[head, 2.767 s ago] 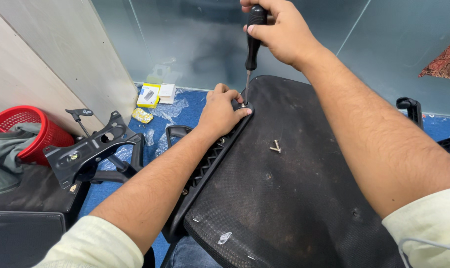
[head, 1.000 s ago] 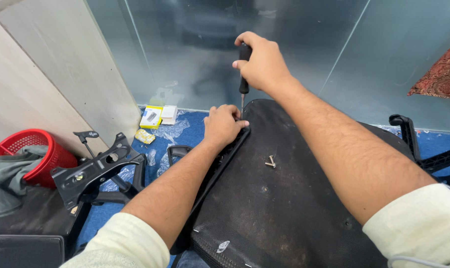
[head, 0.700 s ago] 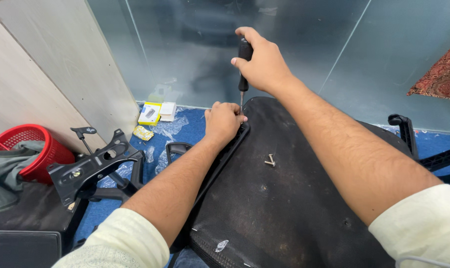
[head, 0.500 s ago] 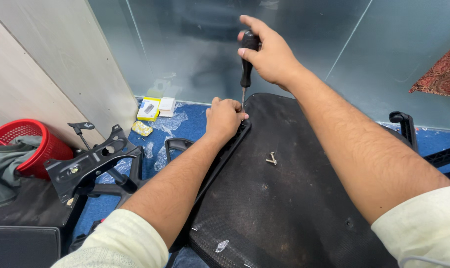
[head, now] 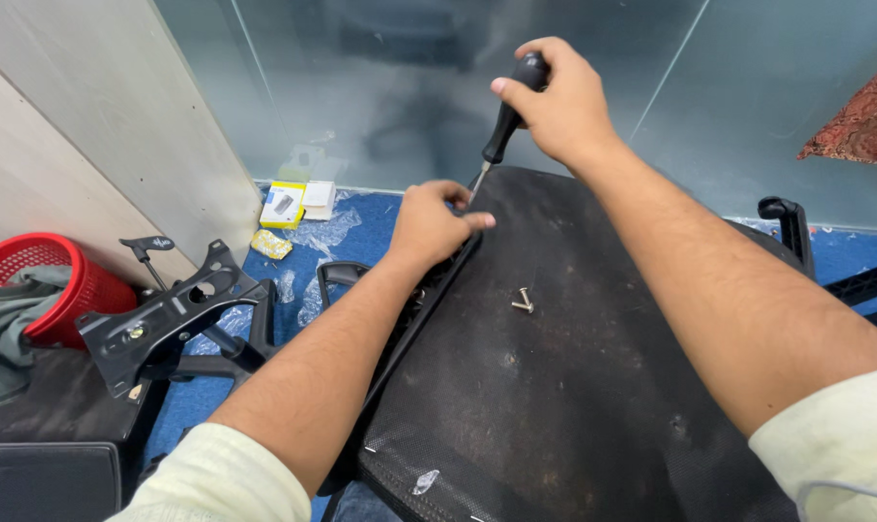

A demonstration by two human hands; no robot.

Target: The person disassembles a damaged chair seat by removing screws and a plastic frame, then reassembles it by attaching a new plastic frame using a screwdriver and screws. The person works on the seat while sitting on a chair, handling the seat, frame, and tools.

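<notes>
A dark, dusty chair seat (head: pixel 574 387) lies upside down in front of me. My right hand (head: pixel 555 101) grips the black handle of a screwdriver (head: pixel 504 124), whose shaft slants down to the seat's far left edge. My left hand (head: pixel 434 222) rests on that edge with its fingers curled right at the screwdriver's tip. What the tip touches is hidden by the fingers. Two loose screws (head: pixel 523 303) lie on the seat's underside, near its middle.
A black metal chair mechanism plate (head: pixel 168 319) stands at the left on the blue floor. Behind it is a red basket (head: pixel 76 280) with grey cloth. Small boxes (head: pixel 298 201) and plastic wrap lie by the glass wall. A black armrest (head: pixel 787 217) shows at the right.
The screwdriver has tilted, its handle now leaning to the right, and my right hand has shifted its grip on the handle. My left hand has stayed at the seat's edge.
</notes>
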